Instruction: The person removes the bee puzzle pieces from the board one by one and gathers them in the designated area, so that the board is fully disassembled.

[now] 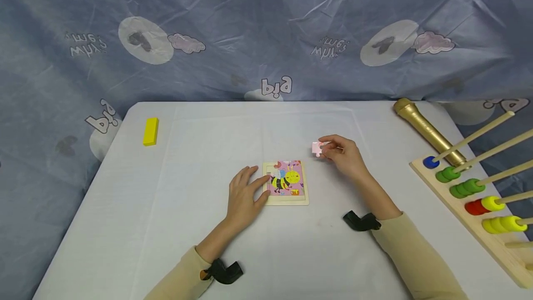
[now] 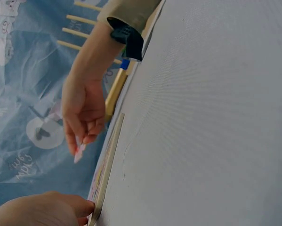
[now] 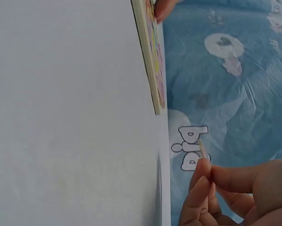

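A square wooden jigsaw puzzle (image 1: pixel 285 183) with a yellow and black bee on pink lies on the white table. Pale wood of its tray shows at the upper left of the picture. My left hand (image 1: pixel 244 196) rests at the puzzle's left side, index fingertip and thumb touching it, the other fingers spread loosely. To the right of the puzzle, my right hand (image 1: pixel 342 154) pinches a small pink puzzle piece (image 1: pixel 316 149) between thumb and fingers. That piece is seen nearly edge-on in the right wrist view, above the fingertips.
A yellow block (image 1: pixel 151 131) lies at the far left of the table. At the right stand a wooden bead counter (image 1: pixel 470 216) with upright rods and coloured beads, and a gold microphone (image 1: pixel 429 128) behind it. A grey-blue patterned cloth (image 1: pixel 233 22) hangs beyond the table's far edge.
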